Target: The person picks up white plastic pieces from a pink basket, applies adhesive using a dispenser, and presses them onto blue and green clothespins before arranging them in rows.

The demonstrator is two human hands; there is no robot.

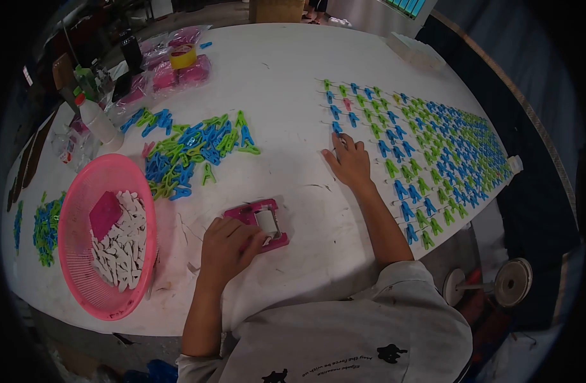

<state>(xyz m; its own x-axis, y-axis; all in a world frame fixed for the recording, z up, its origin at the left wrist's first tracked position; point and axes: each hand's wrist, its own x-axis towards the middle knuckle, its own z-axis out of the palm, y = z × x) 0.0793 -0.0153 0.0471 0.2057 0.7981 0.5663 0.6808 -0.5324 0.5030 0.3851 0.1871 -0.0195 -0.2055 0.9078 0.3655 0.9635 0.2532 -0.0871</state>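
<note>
My left hand [228, 249] rests on the near left part of a small pink tray [285, 241] with a white block [267, 222] in it. Its fingers are curled together, thumb by the block; what they hold, if anything, is hidden. Farther right, my right hand [352, 163] lies on the table with thumb and fingers apart. Its fingertips are at the lower end of a blue clothespin [336, 127], which heads a row of blue and green clothespins [383, 148] laid out in lines toward the right edge.
A pink basket [68, 255] at left contains white clothespin-shaped pieces [122, 255] and a pink scoop-like piece [105, 214]. Behind lies a heap of blue and green clothespins [187, 150]. A white bottle [100, 121], yellow tape roll [183, 57] and pink bagged packs [194, 70] stand farther back.
</note>
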